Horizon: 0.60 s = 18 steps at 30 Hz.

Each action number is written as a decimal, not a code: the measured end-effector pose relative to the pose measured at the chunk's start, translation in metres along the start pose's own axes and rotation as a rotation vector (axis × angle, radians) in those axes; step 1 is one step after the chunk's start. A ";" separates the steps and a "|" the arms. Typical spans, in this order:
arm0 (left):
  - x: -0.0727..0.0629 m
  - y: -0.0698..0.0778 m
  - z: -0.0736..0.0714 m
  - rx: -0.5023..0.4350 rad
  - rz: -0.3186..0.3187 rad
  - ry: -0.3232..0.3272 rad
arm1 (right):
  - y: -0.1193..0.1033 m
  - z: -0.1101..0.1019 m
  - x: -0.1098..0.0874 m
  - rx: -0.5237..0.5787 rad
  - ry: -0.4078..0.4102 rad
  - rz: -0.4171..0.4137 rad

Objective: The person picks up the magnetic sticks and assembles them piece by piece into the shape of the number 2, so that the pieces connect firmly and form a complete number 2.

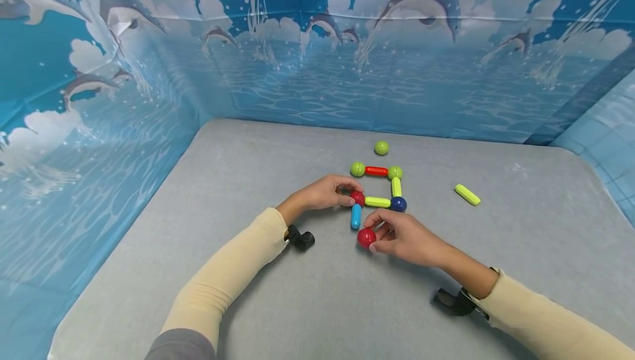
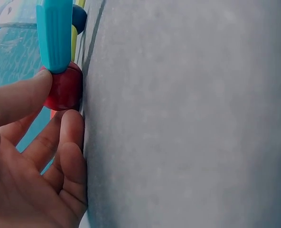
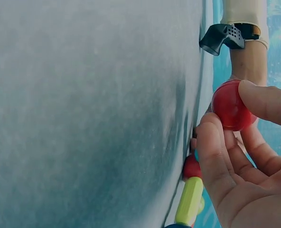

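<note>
My left hand (image 1: 331, 191) pinches a red ball (image 1: 358, 199) between thumb and fingers at one corner of a figure of balls and rods. From that ball a blue rod (image 1: 355, 216) points toward me, and a yellow-green rod (image 1: 377, 202) runs right to a dark blue ball (image 1: 398, 204). Another red ball (image 3: 231, 105) is pinched by the thumb and fingers of my right hand (image 1: 404, 237), just in front of the blue rod's near end. A gap shows between that ball and the rod in the head view.
Farther back, a red rod (image 1: 376, 171) joins two green balls, one of them (image 1: 395, 172) linked by a yellow-green rod (image 1: 396, 187) to the dark blue ball. A loose green ball (image 1: 381, 148) lies behind, a loose yellow-green rod (image 1: 467, 194) at right. Dolphin-printed curtains (image 1: 317, 84) border the grey table (image 1: 278, 145).
</note>
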<state>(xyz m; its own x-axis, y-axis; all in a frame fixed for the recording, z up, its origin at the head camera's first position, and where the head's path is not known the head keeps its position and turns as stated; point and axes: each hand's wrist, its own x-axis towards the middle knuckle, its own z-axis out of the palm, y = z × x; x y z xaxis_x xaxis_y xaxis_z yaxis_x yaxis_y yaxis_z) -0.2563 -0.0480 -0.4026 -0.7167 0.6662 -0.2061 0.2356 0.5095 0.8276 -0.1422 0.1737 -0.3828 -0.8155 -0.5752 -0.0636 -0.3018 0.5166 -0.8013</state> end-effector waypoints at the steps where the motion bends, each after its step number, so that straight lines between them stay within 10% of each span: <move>1: 0.000 0.000 0.000 0.001 0.002 0.000 | 0.000 0.000 0.000 0.012 -0.003 0.006; 18: -0.002 0.000 0.000 -0.009 0.003 -0.011 | 0.002 0.012 0.009 0.062 0.023 0.041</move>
<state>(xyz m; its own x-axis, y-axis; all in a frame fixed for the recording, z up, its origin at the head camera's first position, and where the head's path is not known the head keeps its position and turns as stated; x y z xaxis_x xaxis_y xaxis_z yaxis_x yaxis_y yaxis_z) -0.2554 -0.0496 -0.4022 -0.7090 0.6734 -0.2096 0.2317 0.5031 0.8326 -0.1443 0.1624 -0.3923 -0.8382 -0.5388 -0.0840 -0.2373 0.4991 -0.8334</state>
